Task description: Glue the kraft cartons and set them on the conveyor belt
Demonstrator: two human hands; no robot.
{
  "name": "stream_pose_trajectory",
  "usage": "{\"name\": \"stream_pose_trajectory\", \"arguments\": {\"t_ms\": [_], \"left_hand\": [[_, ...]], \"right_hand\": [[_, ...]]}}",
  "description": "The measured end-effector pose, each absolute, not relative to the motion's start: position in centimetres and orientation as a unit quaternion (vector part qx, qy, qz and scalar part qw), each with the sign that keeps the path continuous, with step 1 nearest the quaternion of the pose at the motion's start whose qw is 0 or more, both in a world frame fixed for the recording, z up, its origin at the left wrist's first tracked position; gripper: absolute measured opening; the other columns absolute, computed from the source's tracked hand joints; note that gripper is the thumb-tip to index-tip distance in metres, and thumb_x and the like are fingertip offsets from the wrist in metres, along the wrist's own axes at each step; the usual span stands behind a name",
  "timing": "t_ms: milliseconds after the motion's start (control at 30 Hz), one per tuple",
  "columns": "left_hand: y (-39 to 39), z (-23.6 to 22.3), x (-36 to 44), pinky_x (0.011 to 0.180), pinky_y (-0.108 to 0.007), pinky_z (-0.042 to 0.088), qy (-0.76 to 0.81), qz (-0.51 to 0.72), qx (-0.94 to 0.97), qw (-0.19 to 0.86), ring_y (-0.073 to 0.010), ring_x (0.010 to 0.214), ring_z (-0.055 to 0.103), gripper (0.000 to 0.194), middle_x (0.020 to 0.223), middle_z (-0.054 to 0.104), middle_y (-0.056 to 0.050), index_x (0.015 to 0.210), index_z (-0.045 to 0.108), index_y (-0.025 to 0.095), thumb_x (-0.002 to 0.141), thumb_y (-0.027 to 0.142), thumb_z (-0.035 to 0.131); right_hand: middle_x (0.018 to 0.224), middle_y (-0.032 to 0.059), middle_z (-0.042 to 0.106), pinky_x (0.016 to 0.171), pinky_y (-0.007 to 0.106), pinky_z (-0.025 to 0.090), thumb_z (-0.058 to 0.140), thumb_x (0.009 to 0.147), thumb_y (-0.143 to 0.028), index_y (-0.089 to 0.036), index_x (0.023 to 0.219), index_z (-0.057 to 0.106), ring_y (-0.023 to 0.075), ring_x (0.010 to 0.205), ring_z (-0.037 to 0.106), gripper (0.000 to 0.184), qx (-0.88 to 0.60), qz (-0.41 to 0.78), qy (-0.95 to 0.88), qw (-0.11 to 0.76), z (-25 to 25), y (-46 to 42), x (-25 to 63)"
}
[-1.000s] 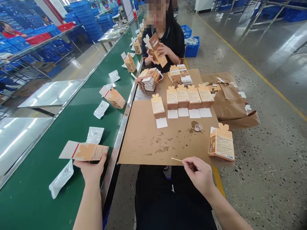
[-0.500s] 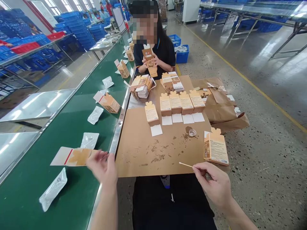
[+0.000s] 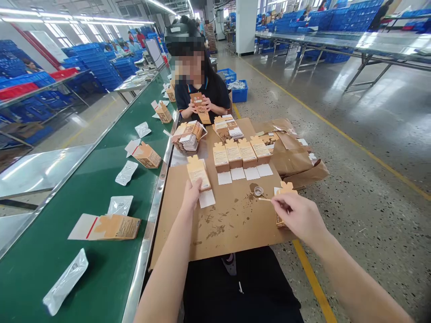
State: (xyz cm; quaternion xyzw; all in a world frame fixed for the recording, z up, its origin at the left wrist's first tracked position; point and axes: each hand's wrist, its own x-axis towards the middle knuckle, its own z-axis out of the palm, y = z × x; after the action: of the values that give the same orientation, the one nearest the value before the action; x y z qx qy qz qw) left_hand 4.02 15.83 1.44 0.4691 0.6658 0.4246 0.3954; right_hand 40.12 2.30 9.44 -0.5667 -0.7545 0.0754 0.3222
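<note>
My left hand (image 3: 191,195) grips the lower left side of a small brown-and-cream carton (image 3: 198,169), thumb on its printed face. The carton has a flower-shaped flap at its far end and a white flap at its near end. Pinched in my right hand (image 3: 301,215) is a cotton swab (image 3: 265,199), its tip just short of a small clear cup (image 3: 258,191). Behind that hand, a stack of cartons (image 3: 280,220) is partly hidden. Several like cartons (image 3: 235,154) lie in a row farther back, white flaps towards me.
Wet specks mark the cardboard sheet (image 3: 175,224). To the left, the green conveyor belt (image 3: 101,282) carries open cartons (image 3: 148,155) and silver sachets (image 3: 65,281). Across from me a person (image 3: 202,89) handles a carton beside two carton piles (image 3: 188,135). Brown wrapping paper (image 3: 299,166) lies at right.
My left hand has left the carton on the belt and moved right onto the separate carton on the cardboard. My right hand has brought the swab forward, close to the cup. The view has shifted.
</note>
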Motion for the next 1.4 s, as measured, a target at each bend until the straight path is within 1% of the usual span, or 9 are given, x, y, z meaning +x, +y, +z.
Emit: {"name": "stream_pose_trajectory", "arguments": {"t_ms": [67,167,267,433,567,700,800,1067,1400], "left_hand": [[12.3,1.1,3.0,0.117,-0.047,0.064,0.6,0.53,0.393,0.452,-0.0331,0.143,0.076,0.061,0.156,0.078,-0.014,0.141,0.069,0.028,0.094,0.064,0.084],[7.0,1.1,1.9,0.113,-0.052,0.066,0.539,0.597,0.306,0.51,-0.0385,0.138,0.079,0.073,0.148,0.082,-0.016,0.132,0.074,0.024,0.076,0.061,0.103],[3.5,1.3,1.7,0.111,-0.056,0.067,0.548,0.584,0.296,0.52,-0.0409,0.134,0.081,0.081,0.141,0.085,-0.017,0.132,0.076,0.023,0.069,0.062,0.109],[2.8,1.5,2.8,0.114,-0.054,0.067,0.553,0.551,0.358,0.512,-0.0376,0.131,0.082,0.084,0.136,0.084,-0.015,0.132,0.07,0.025,0.069,0.06,0.111],[3.8,1.1,3.1,0.109,-0.054,0.07,0.559,0.519,0.372,0.529,-0.0367,0.123,0.085,0.086,0.127,0.085,-0.014,0.123,0.067,0.025,0.062,0.063,0.114],[4.2,0.9,2.8,0.11,-0.055,0.069,0.555,0.518,0.375,0.533,-0.0365,0.124,0.085,0.087,0.129,0.085,-0.014,0.124,0.066,0.025,0.061,0.061,0.114],[4.1,0.9,2.8,0.112,-0.055,0.069,0.558,0.517,0.379,0.527,-0.036,0.124,0.085,0.086,0.129,0.085,-0.014,0.125,0.065,0.025,0.063,0.058,0.114],[3.7,0.6,3.0,0.108,-0.053,0.07,0.57,0.514,0.389,0.51,-0.0352,0.122,0.085,0.083,0.126,0.083,-0.01,0.128,0.063,0.027,0.067,0.054,0.112],[1.2,0.3,4.0,0.102,-0.048,0.068,0.612,0.489,0.448,0.431,-0.0339,0.118,0.083,0.085,0.124,0.08,-0.008,0.127,0.056,0.029,0.065,0.046,0.111]], "right_hand": [[0.078,0.0027,0.082,0.068,0.03,0.054,0.062,0.104,-0.021,-0.026,0.087,0.077,0.0195,0.07,0.073,0.024,-0.585,0.091,-0.761,0.266,9.1,5.4,40.7],[0.079,0.0043,0.081,0.067,0.031,0.049,0.064,0.1,-0.018,-0.026,0.079,0.073,0.0213,0.074,0.073,0.024,-0.595,0.108,-0.768,0.211,8.0,8.9,40.8],[0.078,0.0047,0.08,0.067,0.032,0.046,0.066,0.101,-0.017,-0.026,0.075,0.069,0.0213,0.074,0.072,0.027,-0.597,0.116,-0.773,0.178,6.8,10.5,40.5],[0.072,0.0033,0.076,0.064,0.032,0.043,0.068,0.1,-0.015,-0.027,0.07,0.063,0.0206,0.066,0.068,0.033,-0.592,0.121,-0.781,0.157,6.5,11.1,40.9],[0.084,0.0073,0.083,0.068,0.033,0.051,0.063,0.104,-0.021,-0.025,0.083,0.075,0.024,0.077,0.075,0.025,-0.587,0.114,-0.779,0.189,7.4,9.2,40.9],[0.091,0.0058,0.087,0.074,0.035,0.063,0.064,0.107,-0.028,-0.026,0.096,0.082,0.0235,0.079,0.079,0.021,-0.537,0.166,-0.755,0.338,6.5,4.7,37.0],[0.083,0.0038,0.085,0.068,0.031,0.064,0.066,0.107,-0.025,-0.026,0.092,0.082,0.0197,0.069,0.075,0.021,-0.499,0.246,-0.724,0.408,4.0,1.7,32.0],[0.078,0.0027,0.081,0.069,0.029,0.065,0.069,0.107,-0.024,-0.027,0.088,0.08,0.0185,0.065,0.073,0.022,-0.486,0.283,-0.723,0.401,-1.0,0.8,26.2],[0.078,0.0019,0.079,0.066,0.029,0.063,0.065,0.111,-0.026,-0.027,0.09,0.08,0.0174,0.066,0.071,0.026,-0.502,0.27,-0.703,0.426,0.5,-0.7,29.6]]}}
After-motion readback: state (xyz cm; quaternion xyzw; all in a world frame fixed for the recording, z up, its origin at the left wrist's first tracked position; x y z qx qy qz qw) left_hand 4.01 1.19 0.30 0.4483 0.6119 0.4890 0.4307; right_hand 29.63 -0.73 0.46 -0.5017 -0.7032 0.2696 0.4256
